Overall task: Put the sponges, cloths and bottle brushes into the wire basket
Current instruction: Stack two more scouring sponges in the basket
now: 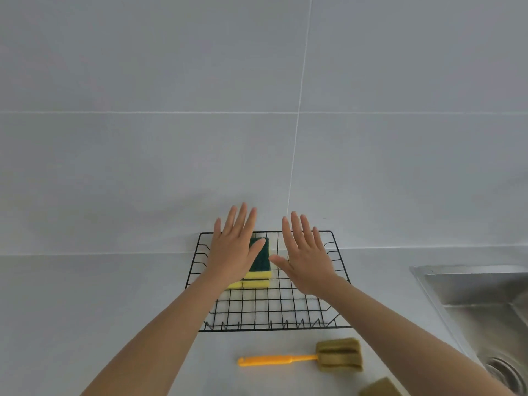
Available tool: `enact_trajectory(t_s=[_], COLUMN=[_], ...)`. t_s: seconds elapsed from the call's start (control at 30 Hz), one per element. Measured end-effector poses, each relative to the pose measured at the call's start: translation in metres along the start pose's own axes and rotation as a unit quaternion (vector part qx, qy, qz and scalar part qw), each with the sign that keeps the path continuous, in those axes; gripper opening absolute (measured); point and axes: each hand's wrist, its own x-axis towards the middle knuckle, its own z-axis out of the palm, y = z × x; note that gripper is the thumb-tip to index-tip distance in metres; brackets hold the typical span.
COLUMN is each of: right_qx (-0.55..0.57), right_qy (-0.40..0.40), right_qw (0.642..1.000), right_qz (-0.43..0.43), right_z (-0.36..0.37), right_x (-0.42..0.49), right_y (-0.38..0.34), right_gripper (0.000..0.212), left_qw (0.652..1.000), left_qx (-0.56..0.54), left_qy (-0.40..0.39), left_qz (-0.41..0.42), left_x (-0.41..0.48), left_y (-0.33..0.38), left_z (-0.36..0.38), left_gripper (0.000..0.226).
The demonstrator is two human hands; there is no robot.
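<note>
A black wire basket (pixel 285 315) stands on the grey counter against the tiled wall. Inside it, at the back left, lie stacked yellow sponges with dark green tops (pixel 258 267). My left hand (pixel 235 248) hovers flat and open over the sponges, partly hiding them. My right hand (pixel 305 258) hovers open over the basket's right half, holding nothing. In front of the basket lies a bottle brush with an orange handle (pixel 271 360) and an olive sponge head (pixel 340 354). Part of a second olive sponge head (pixel 378 388) shows at the bottom edge.
A steel sink (pixel 485 304) with its drain (pixel 505 372) is set into the counter at the right. Grey counter (pixel 85 295) stretches to the left of the basket. The tiled wall (pixel 257 110) rises right behind the basket.
</note>
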Motion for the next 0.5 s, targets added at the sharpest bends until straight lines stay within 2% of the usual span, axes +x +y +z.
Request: enact_trajectory(t_s=[0.1,0.17,0.27,0.33,0.4,0.5], right_qx=[-0.076,-0.081,-0.108,-0.12,-0.131,-0.115], right_qy=[0.065,0.065,0.065,0.06,0.057,-0.007], right_qw=[0.994,0.992,0.988,0.984,0.98,0.982], right_qz=[0.044,0.077,0.093,0.115,0.142,0.147], right_z=[-0.013,-0.018,-0.022,-0.017,-0.01,-0.002], right_x=[-0.027,-0.048,-0.083,-0.108,-0.135,-0.174], right_y=[0.007,0.014,0.028,0.041,0.052,0.066], right_gripper=[0.093,0.078,0.076,0.076,0.08,0.105], left_qw=[0.999,0.998,0.997,0.995,0.991,0.982], left_qx=[0.004,0.01,0.011,0.007,0.006,0.002], left_qy=[0.006,0.0,-0.018,-0.032,-0.051,-0.097], left_qz=[0.041,0.059,0.076,0.096,0.124,0.163], left_x=[-0.014,-0.026,-0.043,-0.055,-0.066,-0.083], left_y=[0.027,0.046,0.074,0.091,0.108,0.13], left_z=[-0.006,-0.01,-0.01,-0.004,0.008,0.032], left_gripper=[0.091,0.086,0.068,0.071,0.073,0.073])
